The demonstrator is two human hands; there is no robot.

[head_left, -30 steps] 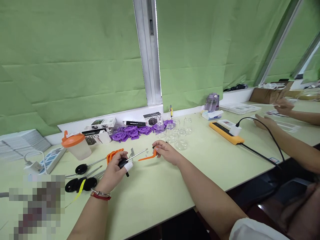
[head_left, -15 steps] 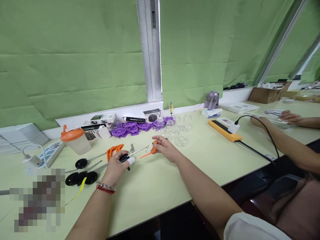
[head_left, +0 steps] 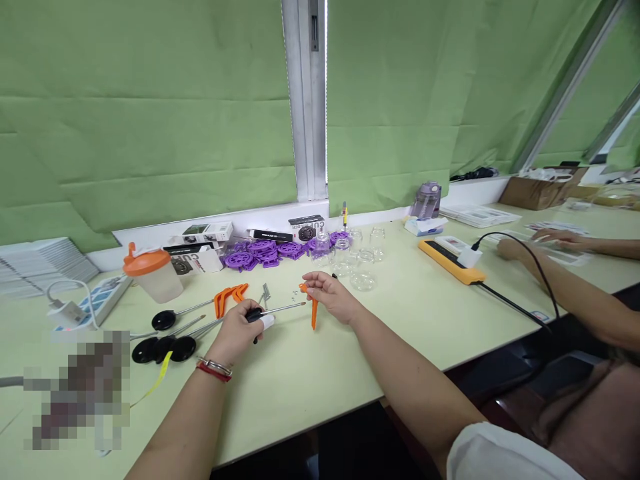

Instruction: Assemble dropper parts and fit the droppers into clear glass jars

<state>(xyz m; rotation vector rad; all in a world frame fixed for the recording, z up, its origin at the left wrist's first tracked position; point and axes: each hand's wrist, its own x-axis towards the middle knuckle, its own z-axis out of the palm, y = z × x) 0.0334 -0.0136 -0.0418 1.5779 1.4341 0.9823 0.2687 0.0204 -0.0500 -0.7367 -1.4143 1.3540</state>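
My left hand point(head_left: 239, 335), a white wrap on one finger, is closed round the black end of a thin metal rod point(head_left: 283, 309). The rod points right, its tip close to my right hand point(head_left: 327, 293). Between its fingers my right hand pinches a narrow orange plastic piece point(head_left: 314, 315), tapered end down. Similar bent orange pieces point(head_left: 230, 298) lie behind my left hand. Left of it are several metal rods with round black ends point(head_left: 163, 320). Small screws point(head_left: 295, 294) and a few longer metal pins point(head_left: 265, 291) lie on the table between the hands.
Purple plastic parts point(head_left: 263, 253), printed boxes point(head_left: 205, 259) and clear glass jars point(head_left: 363, 273) line the back. An orange-lidded cup point(head_left: 155, 277) stands left. At right are an orange power strip point(head_left: 453, 262) with a black cable and another person's arms point(head_left: 570, 283).
The orange piece in my right hand has turned from pointing left to pointing down. The rod in my left hand has swung lower, nearly level.
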